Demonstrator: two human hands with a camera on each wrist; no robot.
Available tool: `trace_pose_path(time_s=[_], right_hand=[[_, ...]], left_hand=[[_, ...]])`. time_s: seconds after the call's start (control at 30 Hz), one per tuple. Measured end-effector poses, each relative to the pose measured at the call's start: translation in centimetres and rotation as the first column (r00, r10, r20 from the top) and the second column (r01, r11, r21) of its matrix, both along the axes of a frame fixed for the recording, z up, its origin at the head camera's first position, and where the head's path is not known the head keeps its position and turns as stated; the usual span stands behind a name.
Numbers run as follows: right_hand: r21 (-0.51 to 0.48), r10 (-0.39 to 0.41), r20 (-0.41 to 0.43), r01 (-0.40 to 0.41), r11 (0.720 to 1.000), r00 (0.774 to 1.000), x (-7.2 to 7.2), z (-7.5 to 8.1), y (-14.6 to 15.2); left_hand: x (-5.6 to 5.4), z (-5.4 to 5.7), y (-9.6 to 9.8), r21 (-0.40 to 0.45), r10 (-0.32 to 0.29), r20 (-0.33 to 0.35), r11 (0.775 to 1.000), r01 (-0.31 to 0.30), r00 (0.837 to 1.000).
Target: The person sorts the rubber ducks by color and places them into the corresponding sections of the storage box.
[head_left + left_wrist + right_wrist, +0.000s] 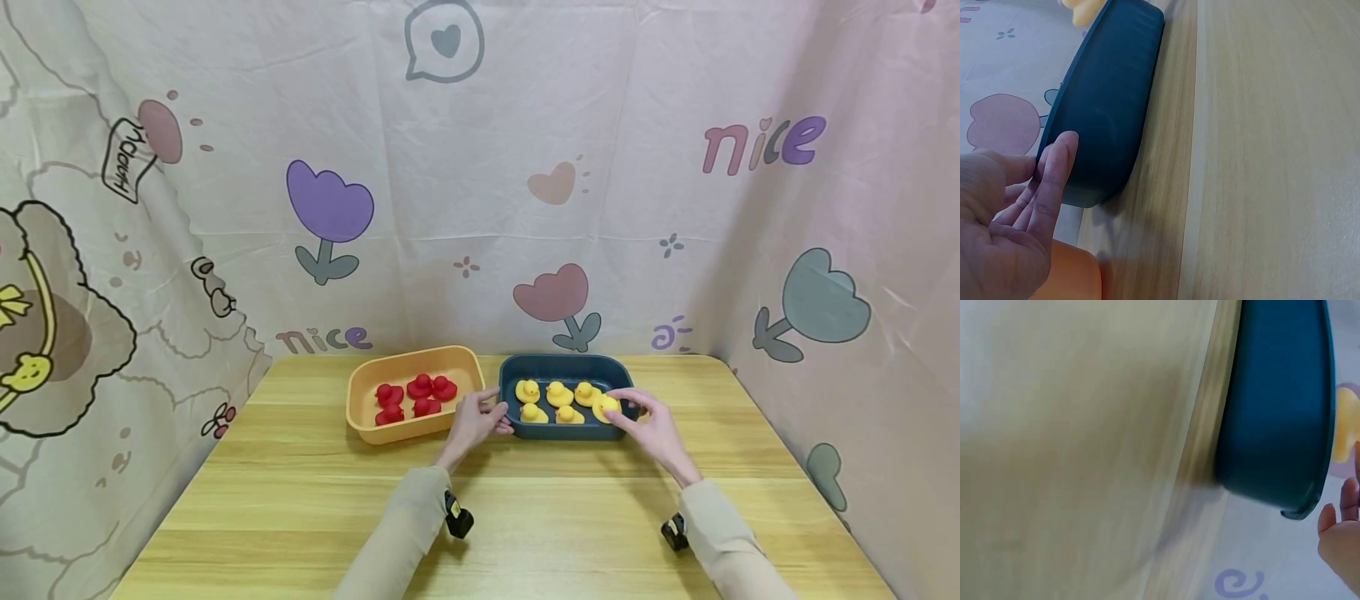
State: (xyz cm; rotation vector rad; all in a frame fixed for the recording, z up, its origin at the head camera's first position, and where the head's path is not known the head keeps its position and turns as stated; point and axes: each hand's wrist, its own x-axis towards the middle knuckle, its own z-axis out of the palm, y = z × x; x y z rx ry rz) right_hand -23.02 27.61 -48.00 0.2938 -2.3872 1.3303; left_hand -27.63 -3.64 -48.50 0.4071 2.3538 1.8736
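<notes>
A dark blue bin (566, 432) stands toward the back of the table, with several yellow rubber ducks (558, 393) inside. My left hand (474, 421) pinches the rim at its left end, thumb and fingers meeting over the edge in the left wrist view. At the right end, my right hand (651, 425) holds one yellow rubber duck (606, 407) between thumb and fingers. That duck (1346, 425) shows beyond the rim in the right wrist view, where most of the hand is out of frame.
Left of the blue bin sits an orange bin (412, 432) holding several red rubber ducks (421, 385). The wooden table (540, 525) reaches back to a printed cloth (465, 208) that hangs behind and at both sides.
</notes>
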Motion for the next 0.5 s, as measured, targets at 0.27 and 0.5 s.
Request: trace_pose_path(time_s=[0.27, 0.5], right_hand=[[0.113, -0.006, 0.142, -0.01, 0.994, 0.99, -1.9, 0.3, 0.7], [0.144, 0.007, 0.171, -0.031, 0.989, 0.985, -2.7, 0.2, 0.9]], left_hand=[[0.9, 1.5, -0.1, 0.007, -0.023, 0.017, 1.0, 0.023, 1.0], [1.8, 2.7, -0.2, 0.017, -0.034, 0.013, 0.999, 0.034, 0.999]])
